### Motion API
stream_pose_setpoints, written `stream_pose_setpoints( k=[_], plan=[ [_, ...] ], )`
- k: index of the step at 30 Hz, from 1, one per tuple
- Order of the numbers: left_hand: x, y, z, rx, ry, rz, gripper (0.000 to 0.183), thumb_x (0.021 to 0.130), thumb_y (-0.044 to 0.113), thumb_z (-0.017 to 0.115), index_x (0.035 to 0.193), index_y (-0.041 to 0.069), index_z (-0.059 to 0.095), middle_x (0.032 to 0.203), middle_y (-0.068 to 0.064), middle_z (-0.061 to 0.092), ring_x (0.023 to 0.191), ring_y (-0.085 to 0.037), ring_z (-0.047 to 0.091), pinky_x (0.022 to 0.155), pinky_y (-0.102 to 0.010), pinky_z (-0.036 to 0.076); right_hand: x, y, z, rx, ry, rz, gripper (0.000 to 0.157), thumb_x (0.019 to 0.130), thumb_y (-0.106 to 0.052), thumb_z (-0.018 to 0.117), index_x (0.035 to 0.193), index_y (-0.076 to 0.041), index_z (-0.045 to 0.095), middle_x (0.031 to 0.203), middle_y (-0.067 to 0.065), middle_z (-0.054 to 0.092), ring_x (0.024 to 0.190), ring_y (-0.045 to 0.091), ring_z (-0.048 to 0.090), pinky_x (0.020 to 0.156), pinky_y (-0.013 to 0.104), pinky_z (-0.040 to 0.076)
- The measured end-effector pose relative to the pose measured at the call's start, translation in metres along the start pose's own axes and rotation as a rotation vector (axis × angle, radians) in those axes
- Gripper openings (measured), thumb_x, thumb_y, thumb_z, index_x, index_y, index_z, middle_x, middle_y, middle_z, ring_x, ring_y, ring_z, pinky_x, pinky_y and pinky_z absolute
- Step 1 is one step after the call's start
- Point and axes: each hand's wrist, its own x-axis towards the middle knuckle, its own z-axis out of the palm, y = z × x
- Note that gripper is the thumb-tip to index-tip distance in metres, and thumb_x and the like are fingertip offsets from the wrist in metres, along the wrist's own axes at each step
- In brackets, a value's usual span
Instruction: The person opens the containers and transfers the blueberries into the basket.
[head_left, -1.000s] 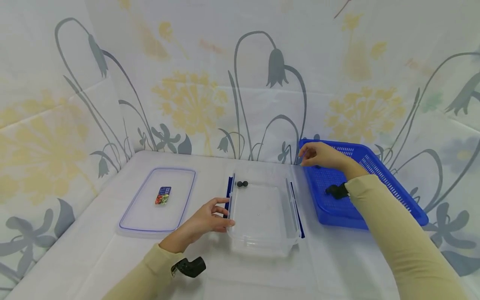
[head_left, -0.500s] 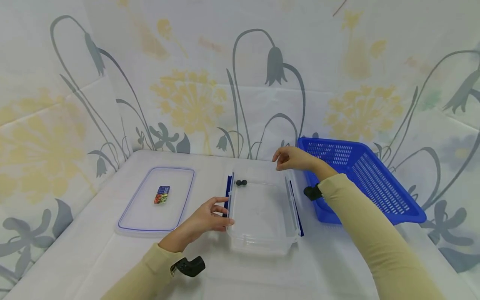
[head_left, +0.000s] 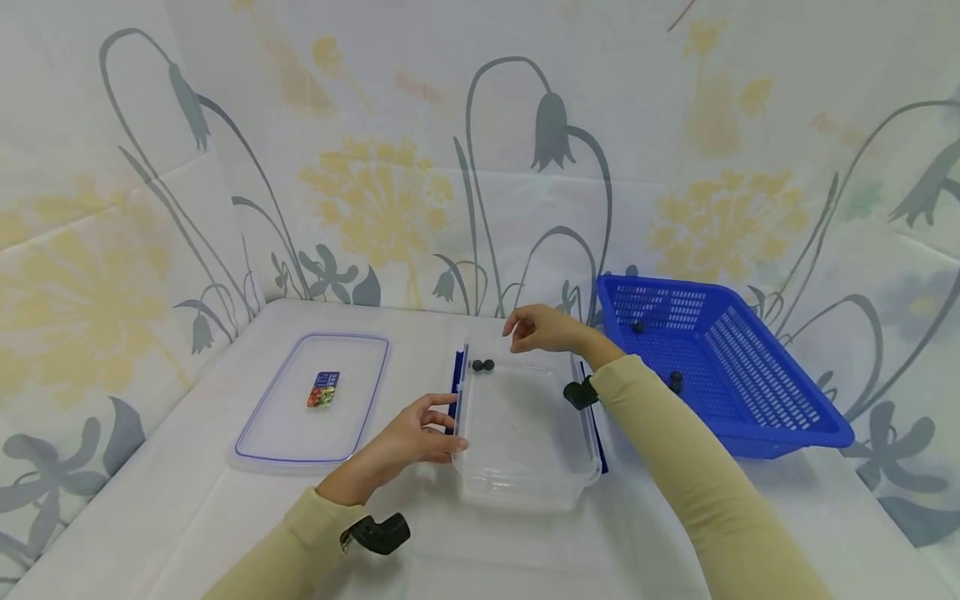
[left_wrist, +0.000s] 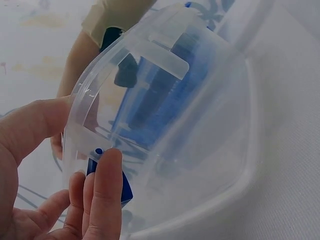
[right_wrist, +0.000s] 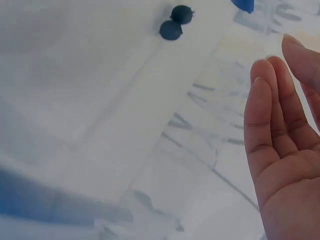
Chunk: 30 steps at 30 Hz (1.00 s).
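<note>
My left hand [head_left: 416, 433] grips the near left edge of a clear plastic food container [head_left: 517, 479]. In the left wrist view its fingers [left_wrist: 107, 192] lie around the rim and a blue side clip [left_wrist: 127, 187]. Two dark blueberries [head_left: 483, 365] sit side by side in the container's far left corner. Over the container's far end hovers my right hand [head_left: 551, 327], its fingers bent and thumb near them. In the right wrist view the thumb hides part of the grip, so whether it holds anything cannot be told. Both blueberries [right_wrist: 176, 22] appear there too.
A blue perforated basket [head_left: 750, 437] stands to the right, with one blueberry [head_left: 638, 327] far left and more dark berries [head_left: 676, 382] nearer its left side. Left of the container lies a clear lid [head_left: 281, 425] with blue edging and a colourful label. A patterned cloth hangs behind.
My right hand has moved left from above the basket to above the container's far end. The berries in the basket are uncovered now. My left hand has stayed on the container.
</note>
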Motion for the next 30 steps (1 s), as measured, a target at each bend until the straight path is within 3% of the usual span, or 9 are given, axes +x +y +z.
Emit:
stream_pose_setpoints(
  k=[10, 17, 25, 30],
  plan=[
    [0.001, -0.001, 0.001, -0.028, -0.013, -0.011, 0.070, 0.079, 0.008, 0.074, 0.138, 0.007, 0.036, 0.112, -0.017, 0.047, 0.082, -0.020, 0.060, 0.077, -0.038, 0.054, 0.019, 0.011, 0.032, 0.048, 0.027, 0.079, 0.026, 0.083, -0.003, 0.067, 0.108, 0.003, 0.059, 0.083, 0.007, 0.058, 0.074, 0.019, 0.053, 0.070, 0.031, 0.046],
    [0.001, -0.001, 0.000, -0.036, -0.026, -0.009, 0.072, 0.079, 0.009, 0.075, 0.139, 0.007, 0.035, 0.112, -0.017, 0.047, 0.083, -0.020, 0.060, 0.077, -0.038, 0.054, 0.027, 0.023, 0.046, -0.049, 0.023, 0.143, 0.032, 0.081, -0.002, 0.069, 0.112, -0.001, 0.060, 0.080, 0.006, 0.057, 0.070, 0.016, 0.051, 0.061, 0.025, 0.044],
    [0.001, 0.002, -0.001, -0.015, -0.009, -0.016, 0.071, 0.079, 0.009, 0.075, 0.139, 0.008, 0.036, 0.113, -0.016, 0.047, 0.083, -0.021, 0.059, 0.077, -0.037, 0.054, 0.029, 0.024, 0.050, -0.193, -0.063, 0.211, 0.047, 0.082, -0.003, 0.068, 0.127, -0.007, 0.054, 0.088, 0.006, 0.058, 0.077, 0.017, 0.053, 0.068, 0.027, 0.048],
    [0.000, 0.001, -0.001, -0.017, -0.010, -0.016, 0.071, 0.079, 0.010, 0.075, 0.139, 0.008, 0.036, 0.112, -0.016, 0.047, 0.083, -0.020, 0.060, 0.077, -0.037, 0.054, 0.029, 0.025, 0.054, -0.202, -0.062, 0.244, 0.045, 0.081, -0.002, 0.068, 0.124, -0.009, 0.056, 0.087, 0.006, 0.057, 0.076, 0.017, 0.053, 0.068, 0.027, 0.048]
  ],
)
